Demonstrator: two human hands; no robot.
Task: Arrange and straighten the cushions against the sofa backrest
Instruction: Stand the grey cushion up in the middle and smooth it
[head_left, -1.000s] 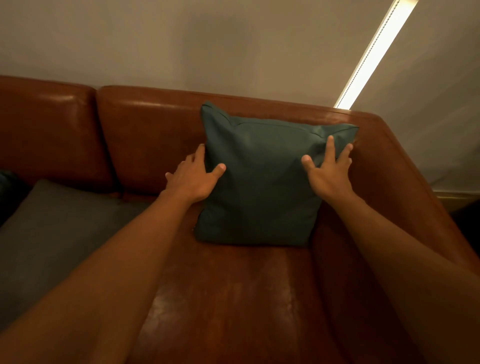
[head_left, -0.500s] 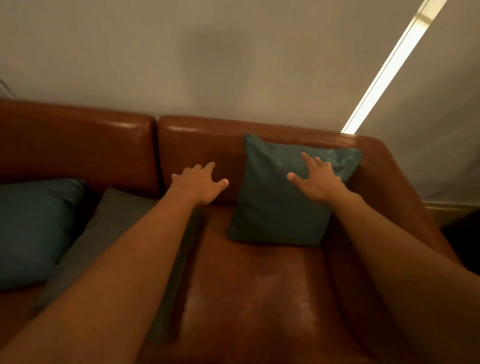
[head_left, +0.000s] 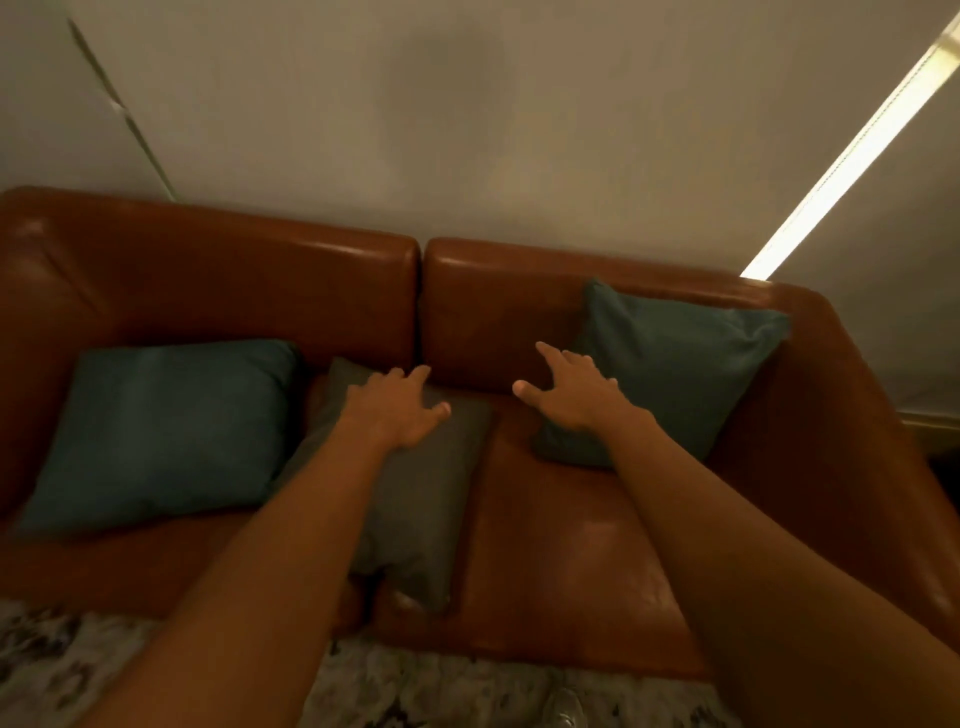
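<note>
A brown leather sofa (head_left: 571, 545) fills the view. A teal cushion (head_left: 685, 364) stands upright against the backrest (head_left: 498, 306) at the right corner. A grey cushion (head_left: 421, 499) lies flat across the seat's middle seam. Another teal cushion (head_left: 161, 426) leans low at the left. My left hand (head_left: 395, 405) is spread open over the far end of the grey cushion, holding nothing. My right hand (head_left: 571, 389) hovers open with fingers apart, in front of the right teal cushion's left edge; I cannot tell whether it touches.
The right armrest (head_left: 852, 415) borders the upright cushion. A shaggy grey rug (head_left: 441, 686) lies in front of the sofa. A pale wall (head_left: 467, 130) rises behind, with a bright light strip (head_left: 852, 156) at the right.
Both hands have left the right teal cushion and moved leftward toward the grey cushion. My view has pulled back and left, bringing the left cushions and the rug into sight.
</note>
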